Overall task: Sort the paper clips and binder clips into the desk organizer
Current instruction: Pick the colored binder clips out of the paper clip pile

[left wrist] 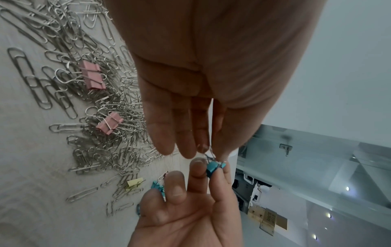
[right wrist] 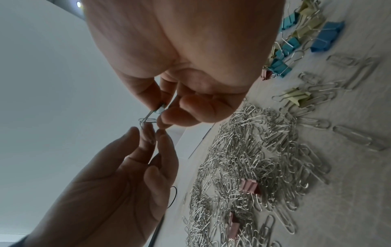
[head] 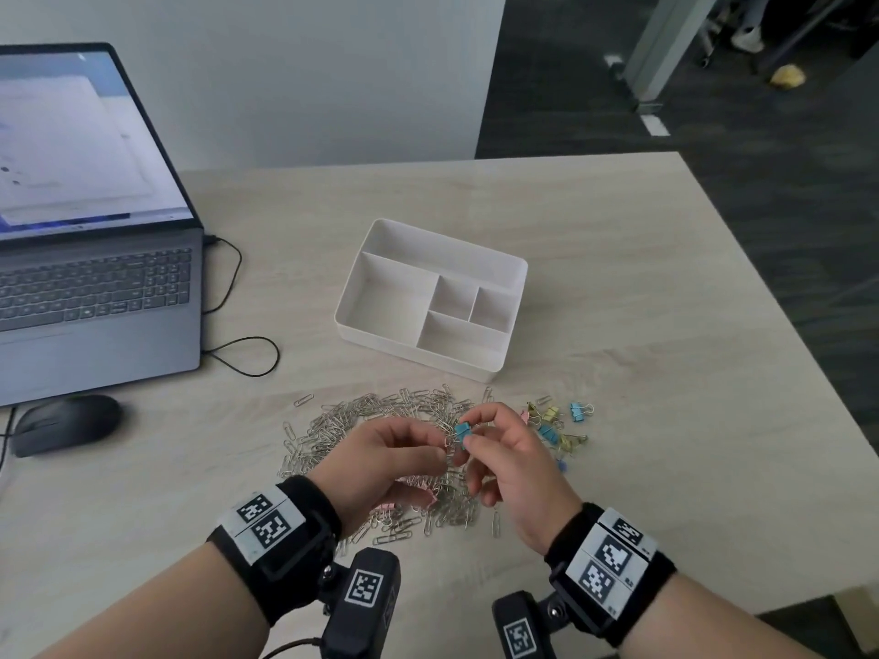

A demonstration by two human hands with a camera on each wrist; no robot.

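Above the pile of silver paper clips (head: 376, 420), my right hand (head: 468, 436) pinches a small teal binder clip (head: 462, 432) between thumb and forefinger. A silver paper clip (right wrist: 147, 120) hangs hooked on its wire handle. My left hand (head: 444, 453) pinches that paper clip right beside the binder clip (left wrist: 212, 168). Several teal, yellow and blue binder clips (head: 556, 428) lie to the right of the pile. Pink binder clips (left wrist: 93, 76) sit among the paper clips (left wrist: 88, 147). The white desk organizer (head: 390, 302) stands behind the pile with nothing in its compartments.
An open laptop (head: 95, 278) stands at the left, with a black mouse (head: 64, 423) in front of it and a black cable (head: 238, 354) looping toward the pile. The table's right edge (head: 785, 297) drops to a dark floor.
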